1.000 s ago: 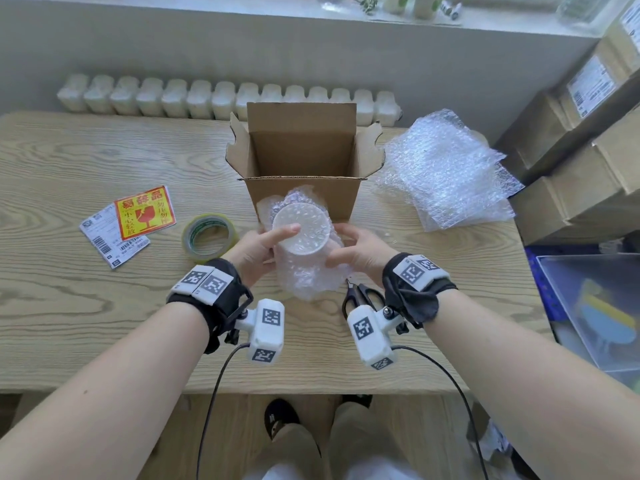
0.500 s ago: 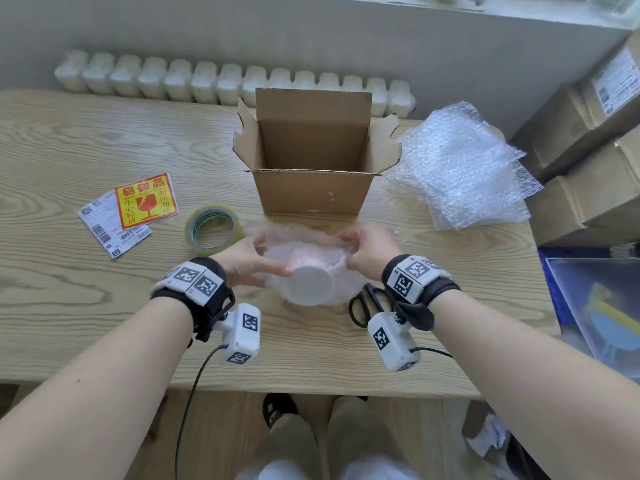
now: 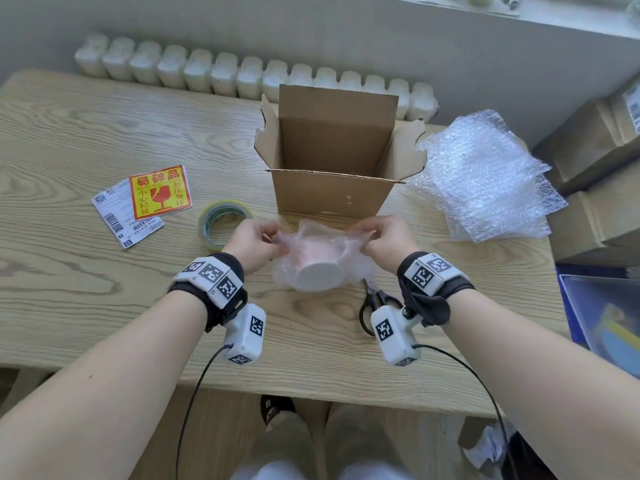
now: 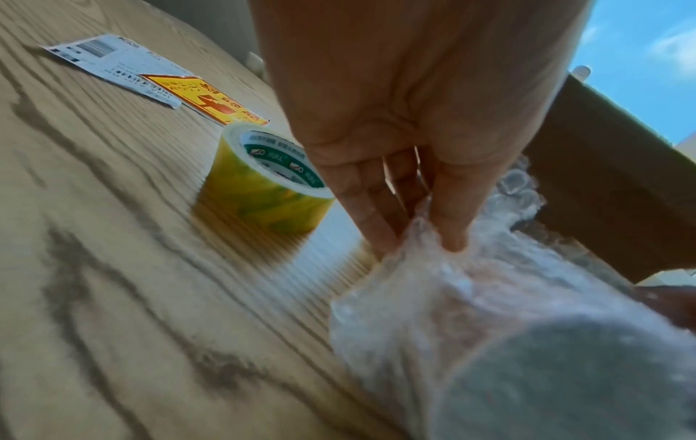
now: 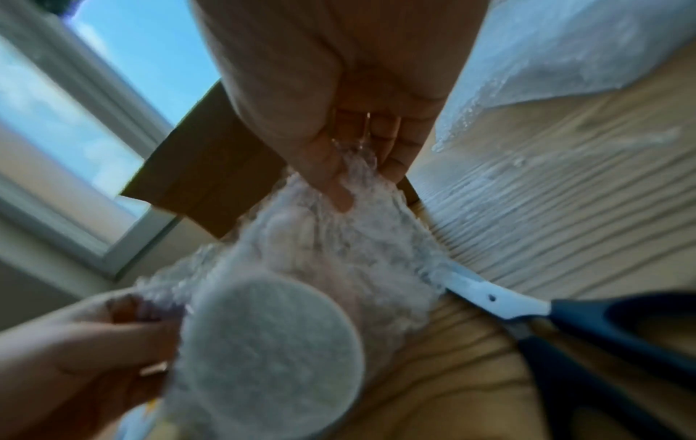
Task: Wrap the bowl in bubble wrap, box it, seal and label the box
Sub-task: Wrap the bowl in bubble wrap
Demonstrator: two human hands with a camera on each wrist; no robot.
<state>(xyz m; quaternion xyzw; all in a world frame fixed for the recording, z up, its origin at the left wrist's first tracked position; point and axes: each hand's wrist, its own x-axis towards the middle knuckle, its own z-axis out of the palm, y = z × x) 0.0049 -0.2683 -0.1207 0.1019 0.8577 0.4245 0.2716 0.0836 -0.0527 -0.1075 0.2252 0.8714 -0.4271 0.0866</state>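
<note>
The bowl [image 3: 318, 276] lies tipped on the table in front of the open cardboard box [image 3: 330, 194], its white base toward me, with a sheet of bubble wrap [image 3: 313, 237] around it. My left hand [image 3: 254, 242] pinches the wrap's left edge between thumb and fingers [image 4: 380, 220]. At the right edge, my right hand [image 3: 382, 239] pinches the wrap [image 5: 361, 226] in the same way. The bowl's base [image 5: 271, 330] shows blurred in the right wrist view. The red and yellow fragile label [image 3: 160, 192] lies on a white shipping label [image 3: 119, 216] at the left.
A roll of tape [image 3: 224, 220] sits just left of my left hand. Scissors [image 3: 372, 306] lie by my right wrist. A stack of bubble wrap sheets [image 3: 485, 178] lies right of the box. Cardboard boxes [image 3: 595, 161] stand beyond the table's right edge.
The wrapped bowl came down from in front of the box to the table and turned its base toward me. Both hands shifted from cupping it to pinching the wrap's edges.
</note>
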